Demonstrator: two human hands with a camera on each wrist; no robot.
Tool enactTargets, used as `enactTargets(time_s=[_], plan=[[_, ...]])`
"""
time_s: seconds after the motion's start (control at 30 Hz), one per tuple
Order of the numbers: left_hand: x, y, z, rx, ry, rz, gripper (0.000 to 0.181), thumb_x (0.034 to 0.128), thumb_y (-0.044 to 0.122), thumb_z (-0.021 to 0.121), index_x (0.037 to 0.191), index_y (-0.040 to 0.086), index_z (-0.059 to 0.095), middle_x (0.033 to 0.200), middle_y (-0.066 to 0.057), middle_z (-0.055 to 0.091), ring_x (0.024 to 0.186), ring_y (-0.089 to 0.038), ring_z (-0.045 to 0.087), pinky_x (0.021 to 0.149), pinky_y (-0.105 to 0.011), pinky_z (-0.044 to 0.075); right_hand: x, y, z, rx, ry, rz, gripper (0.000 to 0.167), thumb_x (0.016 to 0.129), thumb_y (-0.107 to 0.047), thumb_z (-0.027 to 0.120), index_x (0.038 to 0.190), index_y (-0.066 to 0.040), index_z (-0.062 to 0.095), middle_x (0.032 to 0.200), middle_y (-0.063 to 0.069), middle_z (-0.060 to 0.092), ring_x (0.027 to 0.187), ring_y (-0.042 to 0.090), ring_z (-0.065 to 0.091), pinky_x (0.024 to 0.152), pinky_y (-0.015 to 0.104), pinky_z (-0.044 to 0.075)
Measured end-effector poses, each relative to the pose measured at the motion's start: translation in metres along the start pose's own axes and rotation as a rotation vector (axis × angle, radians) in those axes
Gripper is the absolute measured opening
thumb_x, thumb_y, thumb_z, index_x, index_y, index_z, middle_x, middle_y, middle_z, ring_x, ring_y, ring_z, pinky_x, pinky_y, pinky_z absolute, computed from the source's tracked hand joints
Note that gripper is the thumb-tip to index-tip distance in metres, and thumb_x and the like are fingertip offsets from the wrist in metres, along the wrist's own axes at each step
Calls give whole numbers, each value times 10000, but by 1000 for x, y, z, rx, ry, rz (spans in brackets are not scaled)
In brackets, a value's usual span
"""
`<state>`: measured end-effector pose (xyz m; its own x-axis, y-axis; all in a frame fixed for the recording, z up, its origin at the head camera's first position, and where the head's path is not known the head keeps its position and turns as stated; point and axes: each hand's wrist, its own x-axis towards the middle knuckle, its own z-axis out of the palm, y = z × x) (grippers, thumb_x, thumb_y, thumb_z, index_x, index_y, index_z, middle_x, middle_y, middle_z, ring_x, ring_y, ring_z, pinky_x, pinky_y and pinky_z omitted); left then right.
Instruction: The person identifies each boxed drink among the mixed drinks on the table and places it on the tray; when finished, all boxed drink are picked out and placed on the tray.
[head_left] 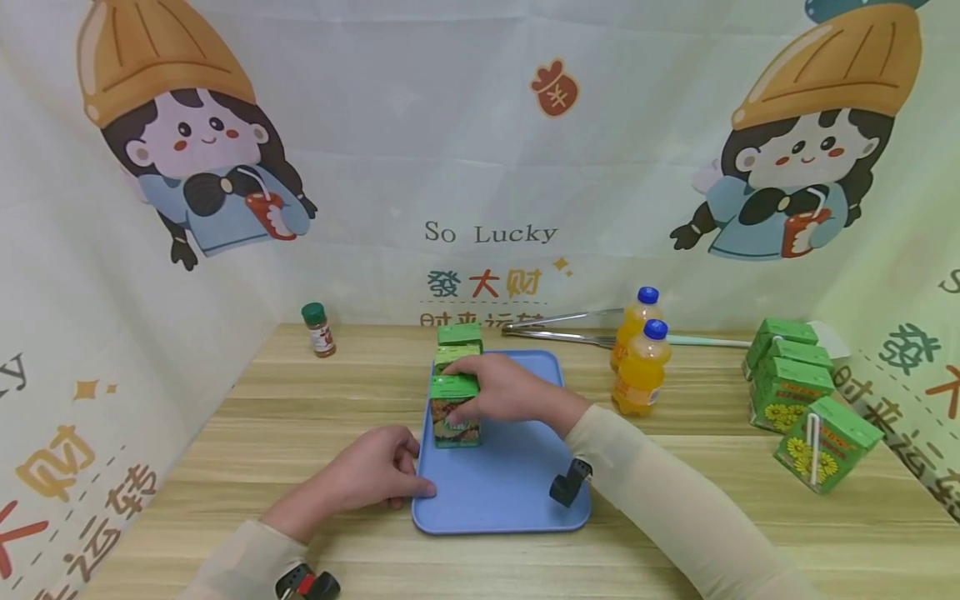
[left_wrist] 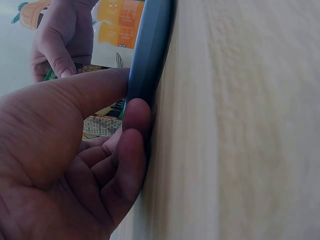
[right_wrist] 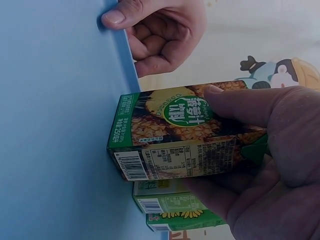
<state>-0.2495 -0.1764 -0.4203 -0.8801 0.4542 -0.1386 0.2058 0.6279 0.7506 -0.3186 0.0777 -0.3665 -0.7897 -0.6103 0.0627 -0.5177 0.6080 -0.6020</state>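
Spelling out "So Lucky", "發大财" and "时来运转" across the printed backdrop [head_left: 480, 167]; reading "菠萝汁饮料" and "250毫升" on the pineapple carton [right_wrist: 172, 135]; also bearing a barcode [right_wrist: 131, 165] near one end.

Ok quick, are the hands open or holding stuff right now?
Left hand: closed, pinching the blue tray by its edge.
Right hand: closed, holding the pineapple juice carton.

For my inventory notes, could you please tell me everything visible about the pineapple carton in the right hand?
The pineapple carton looks like coated card, with a green top, pineapple pictures, a round green label, text panel and barcode. Pinched by the right hand, it is upright, in front of two cartons along the left side of the tray. Whether its base touches down is unclear.
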Motion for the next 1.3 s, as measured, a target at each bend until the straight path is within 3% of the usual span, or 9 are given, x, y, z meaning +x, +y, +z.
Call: enactTargets(time_s=[0.37, 0.57, 0.87, 1.3], plan=[[0, 0, 0, -7, -3, -17, 565, 896, 239, 967, 1235, -67, 635, 761, -4, 736, 587, -180, 683, 568, -350, 562, -7, 0, -3, 36, 18, -20, 650, 916, -316, 960, 1468, -101, 691, 1248, 9, 755, 1050, 146, 667, 960, 375, 560], [0, 0, 1, 0, -1, -12, 575, 895, 247, 968, 1242, -67, 633, 758, 0, 735, 588, -182, 681, 561, -348, 556, -12, 4, -5, 97, 39, -47, 668, 926, -322, 953, 1498, -123, 672, 1352, 18, 746, 1090, 134, 670, 966, 359, 562], [-1, 1, 1, 2, 10, -16, 566, 891, 236, 970, 1231, -66, 634, 759, -5, 728, 590, -180, 679, 564, -346, 556, -24, 4, -11, 210, 37, -77, 670, 946, -231, 934, 1531, -95, 639, 1519, 56, 678, 1361, 231, 671, 1165, 427, 524], [-1, 2, 2, -3, 13, -18, 545, 888, 226, 971, 1211, -63, 639, 753, -12, 724, 578, -177, 671, 563, -346, 553, -43, 8, -24, 238, 37, -109, 730, 916, -211, 956, 1554, -95, 619, 1559, 54, 656, 1386, 271, 663, 1179, 437, 516]])
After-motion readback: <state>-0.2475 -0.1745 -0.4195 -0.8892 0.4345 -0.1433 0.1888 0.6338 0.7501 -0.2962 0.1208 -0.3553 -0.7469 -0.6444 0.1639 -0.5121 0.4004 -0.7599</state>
